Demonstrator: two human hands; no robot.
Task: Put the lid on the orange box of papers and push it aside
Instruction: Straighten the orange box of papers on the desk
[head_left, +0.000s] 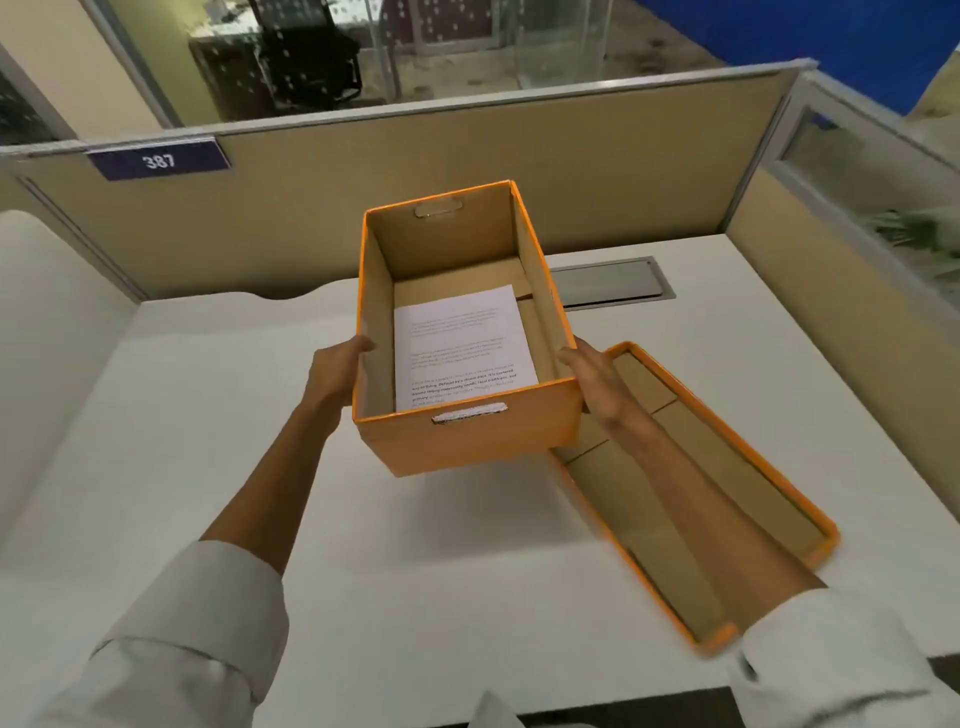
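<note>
An open orange box (470, 439) stands on the white desk (218, 426), with printed papers (462, 345) lying flat on its bottom. My left hand (335, 371) grips the box's left wall, thumb over the rim. Flat against the box's right wall lies my right hand (597, 382). The orange lid (727, 499) rests upside down on the desk to the right of the box, its brown inside facing up, partly under my right forearm.
Tan partition walls (363, 208) enclose the desk at the back and right, with a blue sign reading 387 (158, 161). A metal cable hatch (610, 283) sits in the desk behind the box. The desk's front edge is close to my body.
</note>
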